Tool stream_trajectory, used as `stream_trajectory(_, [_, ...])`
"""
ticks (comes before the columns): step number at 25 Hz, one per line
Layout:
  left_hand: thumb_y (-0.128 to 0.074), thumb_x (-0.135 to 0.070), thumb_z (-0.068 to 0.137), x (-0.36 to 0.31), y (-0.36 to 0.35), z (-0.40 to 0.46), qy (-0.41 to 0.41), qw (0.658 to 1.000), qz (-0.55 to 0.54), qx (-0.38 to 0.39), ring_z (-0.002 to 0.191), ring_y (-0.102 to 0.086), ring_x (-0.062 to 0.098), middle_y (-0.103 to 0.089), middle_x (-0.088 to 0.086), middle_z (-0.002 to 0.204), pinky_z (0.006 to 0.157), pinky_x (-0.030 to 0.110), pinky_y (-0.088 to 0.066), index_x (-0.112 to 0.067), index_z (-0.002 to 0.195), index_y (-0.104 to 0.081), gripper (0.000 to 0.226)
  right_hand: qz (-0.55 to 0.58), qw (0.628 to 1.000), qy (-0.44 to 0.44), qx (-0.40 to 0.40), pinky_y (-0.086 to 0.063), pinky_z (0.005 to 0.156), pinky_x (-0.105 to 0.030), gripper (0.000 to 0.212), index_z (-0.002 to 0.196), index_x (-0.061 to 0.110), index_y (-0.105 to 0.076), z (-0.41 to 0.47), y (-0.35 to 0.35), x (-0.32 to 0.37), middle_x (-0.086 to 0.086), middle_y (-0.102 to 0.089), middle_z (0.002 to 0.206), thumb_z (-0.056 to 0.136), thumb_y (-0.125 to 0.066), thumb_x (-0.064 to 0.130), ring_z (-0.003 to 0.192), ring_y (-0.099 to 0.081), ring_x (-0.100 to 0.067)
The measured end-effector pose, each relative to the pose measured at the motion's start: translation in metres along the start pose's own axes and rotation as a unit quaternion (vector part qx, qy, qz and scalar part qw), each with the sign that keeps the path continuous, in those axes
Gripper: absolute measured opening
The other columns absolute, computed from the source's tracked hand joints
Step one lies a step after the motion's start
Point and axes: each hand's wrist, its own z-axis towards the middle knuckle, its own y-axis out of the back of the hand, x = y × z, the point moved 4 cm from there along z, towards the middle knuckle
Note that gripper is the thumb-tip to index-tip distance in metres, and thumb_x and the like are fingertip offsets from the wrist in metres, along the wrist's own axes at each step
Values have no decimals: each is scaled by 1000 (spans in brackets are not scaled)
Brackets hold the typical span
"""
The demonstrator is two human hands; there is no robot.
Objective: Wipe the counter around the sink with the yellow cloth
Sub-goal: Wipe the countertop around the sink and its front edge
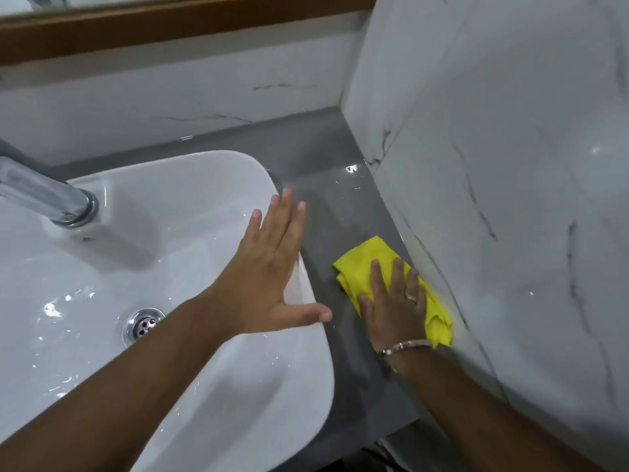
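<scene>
A crumpled yellow cloth (pixel 360 264) lies on the grey counter (pixel 323 158) in the narrow strip between the white sink (pixel 211 369) and the right wall. My right hand (pixel 396 308) presses flat on the cloth, fingers spread over it, with a ring and a bracelet showing. My left hand (pixel 272 267) hovers open over the sink's right rim, fingers apart and holding nothing.
A chrome tap (pixel 47 199) reaches in from the left over the basin, and a metal drain (pixel 143 325) sits at its bottom. White marbled wall tiles (pixel 510 199) close off the right and back. The counter's front edge drops off near the bottom.
</scene>
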Motion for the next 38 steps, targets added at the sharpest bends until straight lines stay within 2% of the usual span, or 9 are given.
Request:
stream_trajectory(5, [-47,-87,69,2,-4,2,-15,999,-8,-31,150,16,30,16,16,163,120,47,13,-5,153,6,130,65,998,-3,-25,-20,113,-48,67,149,25,-12,112,11,33,-12,-16,159,91,-44,32,144,-18,-33])
stream_trajectory(10, [-43,-86,73,2,-4,3,-28,999,-8,-25,149,17,32,19,17,161,118,59,9,-3,153,9,126,-64,946,317,40,-17,116,-52,67,148,33,-7,101,-11,103,-7,-9,161,90,-37,44,146,-11,-35])
stream_trajectory(12, [-40,-87,73,3,0,2,-25,999,-5,-21,149,18,32,20,17,161,118,59,7,-5,153,10,125,-51,930,361,39,-22,113,-52,69,147,35,-11,56,-16,76,-6,-18,159,86,-40,44,144,-20,-36])
stream_trajectory(15, [-44,-87,71,2,-4,2,-26,999,-2,-21,149,17,34,20,19,160,118,64,2,-3,152,10,129,-53,966,255,-11,-32,107,-55,64,146,29,-24,50,-9,19,-13,-31,154,84,-36,43,136,-35,-41])
stream_trajectory(20, [-42,-88,68,5,-10,6,-16,1000,-9,-21,148,18,35,20,20,160,117,65,2,-1,152,10,131,7,998,58,20,-12,115,-55,64,148,32,-6,128,-5,76,-9,-7,161,92,-33,49,145,-8,-37])
stream_trajectory(25, [-41,-87,70,5,-9,5,-13,1000,-8,-26,149,16,34,15,21,161,117,64,3,-1,153,4,127,-80,953,293,13,-26,110,-58,66,148,36,-11,45,-19,52,-8,-21,158,87,-33,48,141,-25,-39])
stream_trajectory(30, [-45,-86,69,4,-8,4,-13,1000,-12,-21,149,19,33,19,19,160,117,63,6,-3,153,5,128,-52,994,86,29,-19,113,-57,63,148,31,-14,91,3,26,-14,-13,159,92,-40,43,142,-17,-41])
stream_trajectory(35, [-41,-88,70,3,-6,4,-6,1000,12,2,148,21,31,20,18,161,117,64,4,-6,153,9,127,-68,953,295,21,-31,109,-57,66,147,36,-17,-34,-23,39,-10,-29,155,85,-36,49,139,-31,-40])
stream_trajectory(38, [-42,-88,70,2,-4,4,-6,1000,19,6,148,23,30,23,17,160,117,62,6,-7,152,12,127,-89,963,254,8,-31,108,-56,65,147,37,-18,-20,-13,-7,-9,-28,156,85,-34,50,138,-33,-39])
